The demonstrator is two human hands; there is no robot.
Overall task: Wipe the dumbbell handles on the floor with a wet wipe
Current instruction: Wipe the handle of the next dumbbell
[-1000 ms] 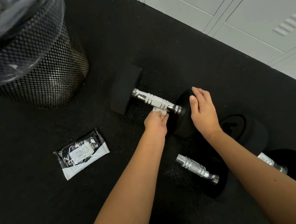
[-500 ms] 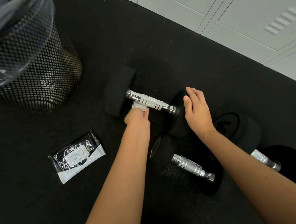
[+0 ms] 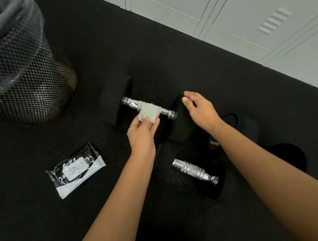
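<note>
A black dumbbell lies on the dark floor, its chrome handle (image 3: 131, 103) running left to right. My left hand (image 3: 142, 132) pinches a white wet wipe (image 3: 148, 112) that is draped over the middle of that handle. On the dumbbell's right weight (image 3: 179, 119) rests my right hand (image 3: 201, 110), fingers spread flat. Nearer to me lies a second dumbbell with a chrome handle (image 3: 194, 170). Part of a third dumbbell (image 3: 245, 128) shows behind my right forearm.
A black mesh waste bin (image 3: 30, 78) with a clear liner stands at the far left. A black-and-white pack of wet wipes (image 3: 75, 168) lies on the floor, left of my left arm. Grey lockers (image 3: 241, 23) line the back right.
My left hand has slid the wipe from the handle's left end back to its middle, and the wipe now covers more of the handle. My right hand stays on the right weight.
</note>
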